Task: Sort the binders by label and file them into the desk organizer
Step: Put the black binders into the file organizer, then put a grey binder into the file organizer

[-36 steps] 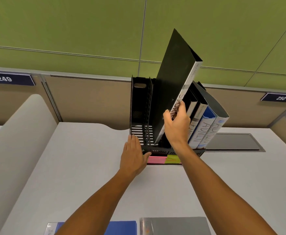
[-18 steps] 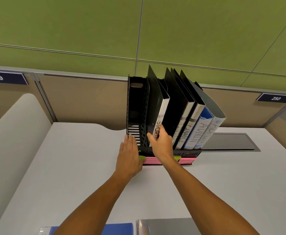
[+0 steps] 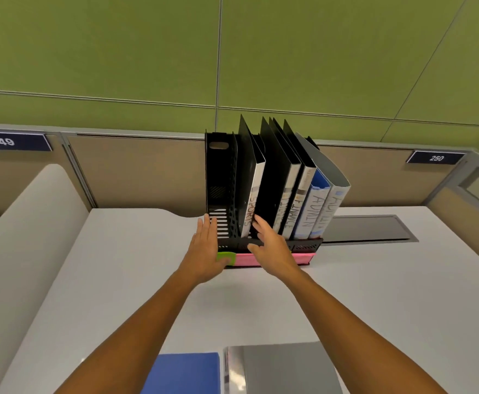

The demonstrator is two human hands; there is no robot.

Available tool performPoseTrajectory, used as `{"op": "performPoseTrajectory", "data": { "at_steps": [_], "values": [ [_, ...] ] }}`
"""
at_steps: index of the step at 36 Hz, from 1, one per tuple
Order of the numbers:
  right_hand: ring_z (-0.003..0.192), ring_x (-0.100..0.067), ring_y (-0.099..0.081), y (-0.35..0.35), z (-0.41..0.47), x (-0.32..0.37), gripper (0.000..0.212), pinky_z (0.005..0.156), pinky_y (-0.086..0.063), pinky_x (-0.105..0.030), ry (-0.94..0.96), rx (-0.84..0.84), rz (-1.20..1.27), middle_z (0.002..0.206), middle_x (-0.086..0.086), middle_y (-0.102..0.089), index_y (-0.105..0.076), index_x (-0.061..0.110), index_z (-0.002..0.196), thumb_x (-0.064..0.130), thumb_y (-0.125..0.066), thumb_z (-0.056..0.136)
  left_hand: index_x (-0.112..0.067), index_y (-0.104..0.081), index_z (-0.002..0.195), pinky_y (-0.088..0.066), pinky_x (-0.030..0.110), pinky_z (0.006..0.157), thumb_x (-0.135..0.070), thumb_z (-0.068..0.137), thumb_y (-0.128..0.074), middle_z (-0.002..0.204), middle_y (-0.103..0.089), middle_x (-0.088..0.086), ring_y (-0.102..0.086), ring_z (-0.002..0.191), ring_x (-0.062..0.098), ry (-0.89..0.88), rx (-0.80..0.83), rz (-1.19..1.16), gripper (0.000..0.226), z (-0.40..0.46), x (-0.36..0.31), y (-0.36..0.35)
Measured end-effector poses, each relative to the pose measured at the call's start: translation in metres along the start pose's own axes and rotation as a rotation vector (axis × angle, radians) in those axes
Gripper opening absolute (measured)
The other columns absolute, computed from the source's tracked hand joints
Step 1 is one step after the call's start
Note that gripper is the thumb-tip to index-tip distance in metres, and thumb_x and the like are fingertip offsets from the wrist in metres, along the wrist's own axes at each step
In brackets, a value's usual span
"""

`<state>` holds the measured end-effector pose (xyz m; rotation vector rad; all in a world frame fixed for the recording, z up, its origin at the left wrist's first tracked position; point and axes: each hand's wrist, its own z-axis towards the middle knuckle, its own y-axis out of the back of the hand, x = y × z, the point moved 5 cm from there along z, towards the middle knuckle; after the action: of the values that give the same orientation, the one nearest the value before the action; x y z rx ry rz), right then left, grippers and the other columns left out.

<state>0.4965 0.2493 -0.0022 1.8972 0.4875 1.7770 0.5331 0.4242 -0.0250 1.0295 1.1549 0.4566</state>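
A white desk [image 3: 374, 294] runs up to a tan partition [image 3: 136, 172] topped by green wall panels [image 3: 119, 52]. Navy number plates reading 249 [image 3: 11, 141] and 250 [image 3: 435, 157] sit near the partition's top edge. A grey cable hatch [image 3: 369, 228] lies at the desk's far edge.

Both forearms extend forward, converging. Left grip [image 3: 208, 247] flat, fingers straight, palm down. Right grip [image 3: 269, 245] relaxed, fingers spread, holding nothing.

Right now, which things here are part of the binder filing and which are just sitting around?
Part of the job:
desk organizer
sports binder
finance binders
admin binders
blue binder and grey binder, flat on the desk, not yet filed
left hand, right hand

Just there:
number signs
cable hatch
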Motion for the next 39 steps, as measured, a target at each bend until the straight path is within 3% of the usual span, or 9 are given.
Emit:
{"op": "performPoseTrajectory", "data": {
  "at_steps": [3, 8, 13, 18, 25, 31, 36, 38, 39],
  "values": [
    [0.146, -0.02, -0.036, 0.01, -0.022, -0.006, 0.085, 0.116, -0.039, -0.042, -0.021, 0.027, 0.035, 0.16, 0.004, -0.036, -0.015, 0.032, 0.159, 0.007, -0.064, 0.095, -0.011, 0.006, 0.159, -0.005, 0.046, 0.127, -0.039, 0.095, -0.065, 0.168, 0.012, 0.007, 0.019, 0.153, 0.025, 0.009, -0.044, -0.116, 0.1, -0.024, -0.012, 0.004],
    [0.143, -0.02, -0.04, 0.026, -0.07, -0.019, 0.079, 0.11, -0.041, -0.034, -0.044, 0.023, 0.062, 0.158, 0.003, -0.039, -0.016, 0.031, 0.16, 0.013, -0.061, 0.097, -0.018, 0.007, 0.16, -0.008, 0.04, 0.125, -0.041, 0.097, -0.062, 0.167, 0.015, 0.002, 0.018, 0.153, 0.018, 0.148, -0.041, -0.274, 0.097, -0.086, -0.017, -0.019],
    [0.14, -0.021, -0.045, 0.027, -0.122, -0.043, 0.071, 0.101, -0.041, -0.028, -0.064, 0.049, 0.052, 0.156, 0.006, -0.042, -0.026, 0.031, 0.156, 0.02, -0.065, 0.097, -0.013, 0.002, 0.16, -0.009, 0.036, 0.125, -0.035, 0.096, -0.065, 0.169, 0.002, 0.002, 0.006, 0.155, 0.017, 0.329, -0.071, -0.478, 0.095, -0.158, -0.026, -0.048],
    [0.139, -0.019, -0.046, 0.023, -0.176, -0.072, 0.069, 0.102, -0.042, -0.029, -0.119, 0.076, 0.083, 0.158, 0.008, -0.039, -0.029, 0.033, 0.155, 0.024, -0.065, 0.097, -0.014, -0.004, 0.16, -0.013, 0.033, 0.122, -0.03, 0.092, -0.071, 0.168, -0.007, 0.005, -0.006, 0.155, 0.019, 0.503, -0.026, -0.603, 0.097, -0.224, -0.036, -0.079],
    [0.142, -0.018, -0.041, 0.013, -0.25, -0.109, 0.07, 0.111, -0.039, -0.034, -0.168, 0.185, 0.029, 0.157, 0.005, -0.038, -0.03, 0.031, 0.155, 0.027, -0.066, 0.096, -0.01, -0.009, 0.16, -0.021, 0.033, 0.121, -0.022, 0.094, -0.07, 0.167, -0.016, 0.005, -0.019, 0.153, 0.021, 0.621, 0.028, -0.581, 0.09, -0.282, -0.05, -0.111],
    [0.152, -0.016, -0.021, 0.009, -0.297, -0.137, 0.075, 0.121, -0.021, -0.03, -0.151, 0.247, -0.141, 0.166, 0.003, -0.02, -0.023, 0.028, 0.157, 0.032, -0.065, 0.096, -0.011, -0.011, 0.16, -0.026, 0.035, 0.12, -0.021, 0.088, -0.077, 0.165, -0.022, 0.006, -0.025, 0.151, 0.023, 0.666, -0.001, -0.606, 0.097, -0.302, -0.069, -0.122],
    [0.155, -0.021, 0.001, 0.001, -0.327, -0.16, 0.092, 0.125, -0.012, -0.039, -0.168, 0.24, -0.325, 0.168, 0.007, 0.002, -0.011, 0.038, 0.158, 0.061, -0.063, 0.086, -0.011, -0.024, 0.155, -0.037, 0.021, 0.099, -0.021, 0.083, -0.081, 0.151, -0.045, 0.005, -0.048, 0.132, 0.017, 0.676, -0.041, -0.582, 0.093, -0.309, -0.09, -0.132],
    [0.155, -0.025, 0.007, -0.004, -0.335, -0.169, 0.099, 0.124, -0.006, -0.044, -0.184, 0.254, -0.387, 0.168, 0.006, 0.009, -0.006, 0.04, 0.158, 0.07, -0.06, 0.081, -0.013, -0.03, 0.15, -0.04, 0.024, 0.104, -0.021, 0.081, -0.083, 0.144, -0.05, 0.005, -0.051, 0.13, 0.023, 0.689, -0.035, -0.588, 0.088, -0.312, -0.096, -0.138],
    [0.155, -0.027, 0.01, -0.007, -0.338, -0.173, 0.102, 0.124, -0.004, -0.046, -0.199, 0.27, -0.398, 0.168, 0.005, 0.011, -0.004, 0.041, 0.158, 0.072, -0.06, 0.079, -0.014, -0.035, 0.145, -0.043, 0.032, 0.108, -0.022, 0.079, -0.085, 0.141, -0.052, 0.006, -0.052, 0.128, 0.026, 0.696, -0.031, -0.582, 0.084, -0.313, -0.098, -0.142]
  ]
}}
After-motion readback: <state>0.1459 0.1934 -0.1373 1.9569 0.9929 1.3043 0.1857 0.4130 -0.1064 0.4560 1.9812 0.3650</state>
